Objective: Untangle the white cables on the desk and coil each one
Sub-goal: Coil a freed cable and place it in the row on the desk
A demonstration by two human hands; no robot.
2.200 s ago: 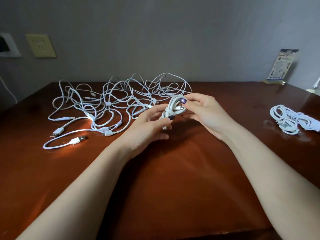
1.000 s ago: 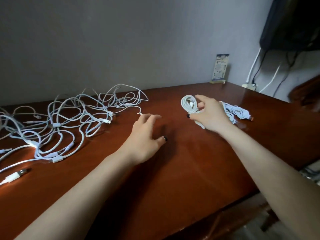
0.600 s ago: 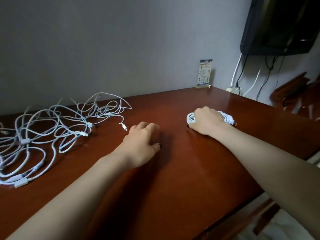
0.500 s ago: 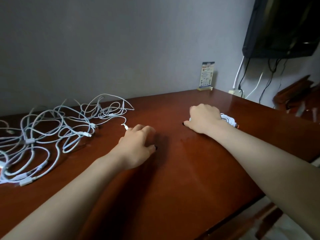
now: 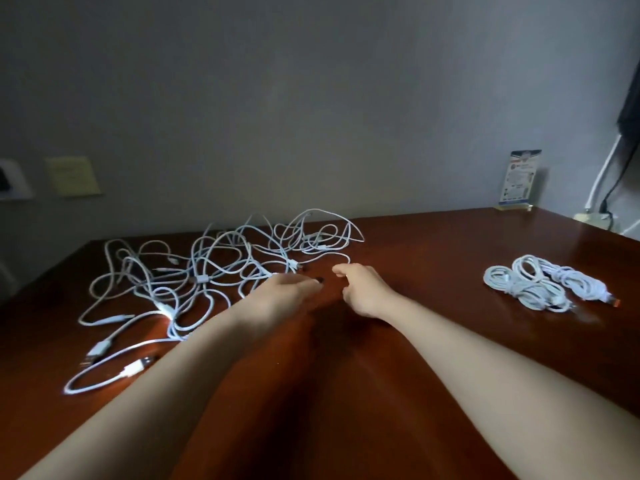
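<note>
A tangle of white cables [image 5: 214, 271] spreads over the back left of the brown desk [image 5: 363, 393], with USB plugs lying at its near left side. My left hand [image 5: 284, 294] hovers at the tangle's right edge, fingers stretched out and blurred, holding nothing. My right hand [image 5: 363, 289] is just to its right, fingers loosely curled, its fingertips beside a loose cable end; I see nothing gripped in it. Coiled white cables [image 5: 533, 285] lie together on the desk at the right, apart from both hands.
A small printed card stand [image 5: 519, 180] stands at the desk's back right edge by the wall. Cords and a socket strip [image 5: 595, 216] hang at the far right. A yellowish wall plate [image 5: 72, 174] is on the wall at the left.
My right hand has let go of the coiled cable, left it with the other coils at the right, and swung back to the tangle. My left hand reached forward to the tangle's edge.
</note>
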